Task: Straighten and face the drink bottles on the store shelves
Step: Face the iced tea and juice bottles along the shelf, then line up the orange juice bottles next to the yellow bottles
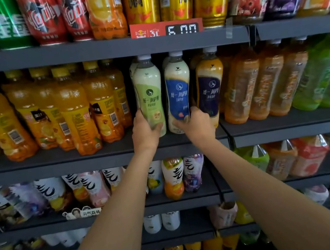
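Two hands work low on neighbouring bottles, likely so each can be twisted label-forward: the left hand (145, 131) grips the green bottle (150, 96), the right hand (196, 124) grips the blue bottle (178, 94) just right of it. Left of the green bottle, orange bottles (74, 111) show barcodes, unfaced.

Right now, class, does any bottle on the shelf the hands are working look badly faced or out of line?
Yes. Left of the milk tea bottles, several orange juice bottles lean and show barcodes instead of fronts. The green-label bottle in the left hand and the blue-label bottle in the right hand face forward.
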Motion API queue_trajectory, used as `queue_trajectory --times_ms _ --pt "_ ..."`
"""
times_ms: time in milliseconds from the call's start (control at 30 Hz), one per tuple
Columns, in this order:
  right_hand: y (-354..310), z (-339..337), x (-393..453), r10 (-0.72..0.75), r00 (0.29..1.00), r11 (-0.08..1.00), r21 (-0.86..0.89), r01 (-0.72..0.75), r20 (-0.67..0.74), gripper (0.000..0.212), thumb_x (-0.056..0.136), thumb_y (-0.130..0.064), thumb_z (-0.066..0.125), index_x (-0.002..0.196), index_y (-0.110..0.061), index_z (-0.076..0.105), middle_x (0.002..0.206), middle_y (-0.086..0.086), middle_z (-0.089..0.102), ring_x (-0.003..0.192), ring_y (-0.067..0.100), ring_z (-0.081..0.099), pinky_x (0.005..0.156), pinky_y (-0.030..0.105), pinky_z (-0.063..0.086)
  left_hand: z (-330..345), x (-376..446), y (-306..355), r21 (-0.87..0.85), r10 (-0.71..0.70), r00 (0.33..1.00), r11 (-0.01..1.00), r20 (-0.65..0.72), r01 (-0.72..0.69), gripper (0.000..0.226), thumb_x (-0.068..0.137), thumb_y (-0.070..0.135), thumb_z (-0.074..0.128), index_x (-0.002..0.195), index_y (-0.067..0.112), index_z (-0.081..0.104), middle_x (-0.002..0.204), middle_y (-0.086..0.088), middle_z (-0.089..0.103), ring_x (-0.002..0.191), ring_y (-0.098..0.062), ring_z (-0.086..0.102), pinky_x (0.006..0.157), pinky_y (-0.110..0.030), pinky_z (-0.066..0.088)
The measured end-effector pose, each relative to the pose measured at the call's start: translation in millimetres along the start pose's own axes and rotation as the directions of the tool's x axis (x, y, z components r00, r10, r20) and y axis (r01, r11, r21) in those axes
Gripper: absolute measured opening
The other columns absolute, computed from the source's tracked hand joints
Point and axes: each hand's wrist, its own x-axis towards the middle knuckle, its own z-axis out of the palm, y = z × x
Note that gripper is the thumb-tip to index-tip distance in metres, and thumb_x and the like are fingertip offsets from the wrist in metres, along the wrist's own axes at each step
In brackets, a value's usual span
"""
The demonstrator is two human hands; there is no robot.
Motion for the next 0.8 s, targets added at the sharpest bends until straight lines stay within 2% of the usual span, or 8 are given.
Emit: queue_trajectory --times_ms 200,367,533,633,700,767,800 --pt "0.3 11.1 -0.5 0.017 1.0 1.0 -0.026 -0.018 -0.019 0.046 0.086 -0.033 0.066 0.118 -0.005 0.047 0.118 0.015 0.059 0.109 0.034 0.056 0.082 0.04 0.046 9.3 -6.6 2.5 0.087 0.0 0.993 0.996 -0.121 0.011 0.059 0.086 0.017 0.066 0.135 0.006 0.037 0.133 -0.012 0.048 0.121 -0.028 0.047 0.094 -0.039 0.038" --pt "-0.1 13.3 -1.7 0.03 1.0 0.999 -0.037 -0.03 -0.002 0.046 0.088 -0.033 0.063 0.12 -0.005 0.045 0.119 0.016 0.059 0.11 0.035 0.056 0.082 0.04 0.046 11.1 -9.0 2.0 0.145 0.004 0.992 0.989 -0.122 0.014 0.062 0.088 0.022 0.063 0.14 0.007 0.031 0.136 -0.012 0.045 0.122 -0.031 0.046 0.092 -0.043 0.04" --pt "2.0 9.5 -0.6 0.01 1.0 0.999 -0.052 -0.009 0.019 0.047 0.088 -0.033 0.063 0.121 -0.006 0.044 0.121 0.017 0.058 0.112 0.036 0.055 0.083 0.041 0.046 14.3 -12.1 4.9 0.105 -0.019 0.986 0.994 -0.167 0.037 0.067 0.085 0.022 0.067 0.141 0.009 0.031 0.135 -0.011 0.045 0.123 -0.028 0.045 0.093 -0.04 0.04" --pt "5.5 6.6 0.1 -0.006 0.999 1.0 -0.003 0.006 0.041 0.046 0.087 -0.033 0.064 0.121 -0.008 0.046 0.116 0.015 0.061 0.105 0.036 0.059 0.083 0.042 0.05 18.2 -16.0 10.9 0.088 -0.049 0.976 0.994 -0.213 0.069 0.068 0.084 0.021 0.067 0.141 0.008 0.031 0.137 -0.013 0.042 0.125 -0.03 0.042 0.097 -0.041 0.037" --pt "11.9 -0.9 -4.9 -0.041 0.999 0.999 0.015 0.042 -0.018 0.046 0.088 -0.037 0.062 0.122 -0.011 0.048 0.108 0.012 0.064 0.097 0.033 0.063 0.078 0.044 0.053 19.2 -23.6 16.1 0.152 -0.006 0.944 0.987 -0.329 0.059 0.066 0.083 0.019 0.068 0.139 0.006 0.034 0.137 -0.017 0.039 0.124 -0.033 0.039 0.099 -0.042 0.034" --pt "24.1 -14.7 -8.8 -0.048 0.979 0.997 0.055 0.06 -0.199 0.042 0.09 -0.037 0.06 0.121 -0.011 0.05 0.105 0.009 0.066 0.097 0.029 0.062 0.077 0.041 0.051 24.0 -34.7 22.4 0.206 0.154 0.902 0.976 -0.403 -0.074 0.055 0.081 0.014 0.068 0.13 0.004 0.045 0.13 -0.019 0.043 0.118 -0.034 0.042 0.095 -0.041 0.036" --pt "30.3 -23.6 -9.7 -0.017 0.958 0.993 0.109 0.05 -0.286 0.039 0.09 -0.035 0.06 0.118 -0.009 0.051 0.105 0.007 0.065 0.097 0.028 0.061 0.076 0.039 0.049 29.5 -40.5 25.5 0.232 0.242 0.889 0.959 -0.388 -0.16 0.049 0.08 0.011 0.067 0.125 0.003 0.049 0.126 -0.019 0.046 0.116 -0.034 0.044 0.093 -0.04 0.037"
